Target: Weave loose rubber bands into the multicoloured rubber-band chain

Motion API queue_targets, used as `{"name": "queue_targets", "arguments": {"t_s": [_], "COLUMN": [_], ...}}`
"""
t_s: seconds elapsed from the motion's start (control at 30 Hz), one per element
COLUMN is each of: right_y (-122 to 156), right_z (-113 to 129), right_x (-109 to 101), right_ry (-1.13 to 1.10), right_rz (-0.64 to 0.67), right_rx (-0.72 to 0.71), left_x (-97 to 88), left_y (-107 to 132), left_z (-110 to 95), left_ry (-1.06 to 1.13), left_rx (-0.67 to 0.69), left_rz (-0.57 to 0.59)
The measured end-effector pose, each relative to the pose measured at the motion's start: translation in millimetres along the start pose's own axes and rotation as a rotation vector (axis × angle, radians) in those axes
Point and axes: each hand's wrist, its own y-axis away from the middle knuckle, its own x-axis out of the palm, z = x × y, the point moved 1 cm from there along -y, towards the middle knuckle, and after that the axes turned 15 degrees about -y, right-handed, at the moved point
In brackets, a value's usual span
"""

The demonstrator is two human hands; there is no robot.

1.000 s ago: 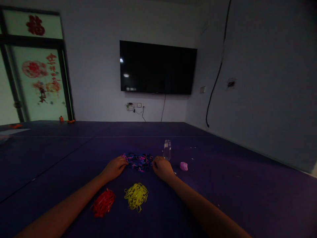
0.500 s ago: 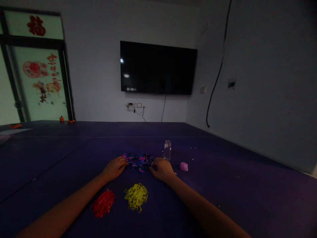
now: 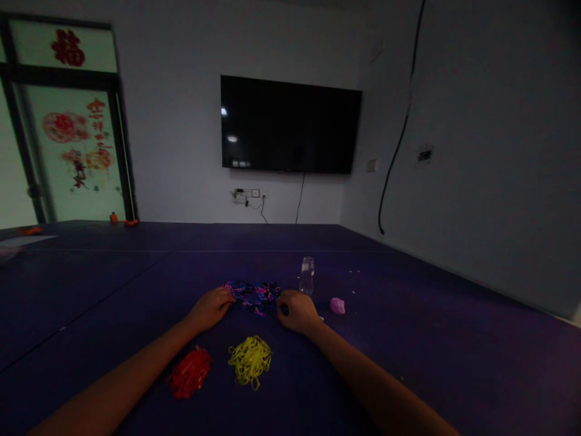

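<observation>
A heap of mixed pink, blue and dark rubber bands (image 3: 254,296) lies on the dark purple floor mat (image 3: 431,351). My left hand (image 3: 209,307) rests at the heap's left edge, fingers curled and touching the bands. My right hand (image 3: 296,310) sits at the heap's right edge, fingers bent in a pinch on bands there. Nearer to me lie a pile of yellow bands (image 3: 250,360) and a pile of red bands (image 3: 190,371), both untouched.
A clear plastic bottle (image 3: 307,275) stands just beyond my right hand. A small pink lump (image 3: 336,305) lies to its right. A black TV (image 3: 290,124) hangs on the far wall, and a glass door (image 3: 68,139) with red decorations is at the left.
My right hand has shifted slightly left and drawn in against the heap's right edge. The left hand has stayed where it was.
</observation>
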Motion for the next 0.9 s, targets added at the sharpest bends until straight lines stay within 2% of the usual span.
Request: {"name": "queue_targets", "arguments": {"t_s": [0.17,0.37,0.53,0.9], "right_y": [-1.1,-2.9,-3.2,-5.6], "right_z": [-1.5,-2.9,-4.4,-4.2], "right_x": [1.6,2.5,4.0,2.4], "right_ry": [-0.011,-0.037,-0.043,0.009], "right_rz": [0.017,-0.040,-0.002,0.048], "right_rx": [0.000,0.003,-0.023,0.016], "left_x": [2.5,4.8,5.5,2.4], "left_y": [0.2,0.9,1.0,0.9], "left_z": [1.7,3.7,3.4,1.3], "left_ry": [-0.001,-0.001,0.000,-0.006], "left_rx": [0.002,-0.003,-0.004,-0.014], "left_rz": [-0.002,-0.002,-0.002,-0.006]}}
